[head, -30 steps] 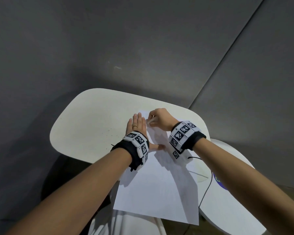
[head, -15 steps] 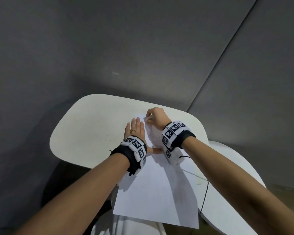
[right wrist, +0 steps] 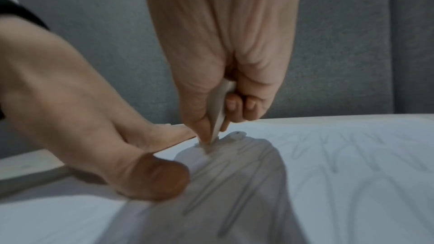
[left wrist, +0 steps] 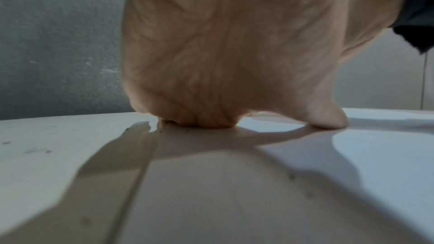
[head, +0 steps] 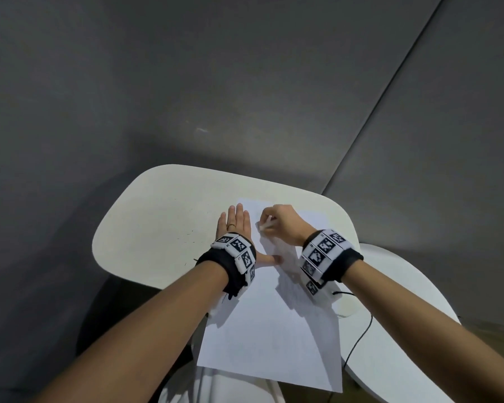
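A white sheet of paper (head: 268, 330) lies on the white table (head: 157, 222), with faint pencil scribbles near its far end (right wrist: 352, 155). My left hand (head: 234, 223) rests flat on the sheet's far left edge, fingers straight and thumb (right wrist: 152, 175) spread onto the paper. My right hand (head: 280, 222) pinches a small white eraser-like piece (right wrist: 219, 110), whose tip touches the paper just right of the left hand. In the left wrist view the left palm (left wrist: 223, 62) presses down where table and paper (left wrist: 375, 155) meet.
A second white rounded table (head: 405, 330) stands at the right, partly under the sheet's corner. A thin black cable (head: 358, 338) runs across it. The paper's near edge overhangs the table toward me. Grey walls close in behind.
My right hand with the white piece has slid a short way toward me over the far left part of the sheet. The left hand stays flat in place.
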Motion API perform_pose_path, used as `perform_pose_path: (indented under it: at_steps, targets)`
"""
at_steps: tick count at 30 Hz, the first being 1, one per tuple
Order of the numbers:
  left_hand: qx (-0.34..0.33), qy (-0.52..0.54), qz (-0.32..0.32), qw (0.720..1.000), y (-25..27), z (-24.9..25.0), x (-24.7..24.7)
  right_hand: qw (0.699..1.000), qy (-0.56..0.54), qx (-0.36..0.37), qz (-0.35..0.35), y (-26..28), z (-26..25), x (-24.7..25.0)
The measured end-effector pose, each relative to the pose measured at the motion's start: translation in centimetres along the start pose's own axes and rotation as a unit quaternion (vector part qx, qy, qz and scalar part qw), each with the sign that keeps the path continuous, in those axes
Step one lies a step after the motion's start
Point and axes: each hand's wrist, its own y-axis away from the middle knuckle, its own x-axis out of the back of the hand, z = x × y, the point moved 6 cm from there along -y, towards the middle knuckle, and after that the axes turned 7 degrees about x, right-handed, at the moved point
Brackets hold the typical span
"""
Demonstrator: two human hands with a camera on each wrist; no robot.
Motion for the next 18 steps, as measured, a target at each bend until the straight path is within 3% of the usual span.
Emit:
perform_pose_path:
  at_steps: [2,3,5,7,10,13,14,17,18]
  targets:
    - [-0.002,0.005,0.0,1.0,0.2,0.0,0.0,0.998,-0.056,0.001,0.01,1.5,0.6,0.3]
    - [-0.007,0.006,-0.006,1.0,0.2,-0.1,0.0,0.993,-0.103,-0.016,0.057,2.2,1.4,0.9]
    - [-0.009,0.003,-0.014,1.0,0.4,-0.1,-0.1,0.955,-0.22,-0.074,0.186,3.6,3.7,1.8]
    - [-0.02,0.004,-0.012,1.0,0.3,0.4,-0.1,0.91,-0.3,-0.136,0.251,5.0,5.9,1.3]
    - [-0.118,-0.019,0.006,0.993,0.7,3.0,0.0,0.87,-0.383,-0.168,0.261,5.7,7.6,0.0]
    - [-0.234,-0.009,-0.048,0.971,1.7,5.0,-0.5,0.878,-0.373,-0.162,0.252,5.4,8.3,-0.3]
    - [-0.213,-0.004,-0.049,0.976,1.3,4.4,-0.5,0.881,-0.371,-0.158,0.25,5.3,8.4,-0.3]
    - [0.034,0.045,-0.02,0.998,-0.8,-0.1,0.5,0.872,-0.391,-0.157,0.248,5.2,8.7,-0.6]
    - [0.071,0.029,-0.007,0.997,-1.0,-0.7,0.8,0.874,-0.388,-0.157,0.246,5.2,8.6,-0.6]
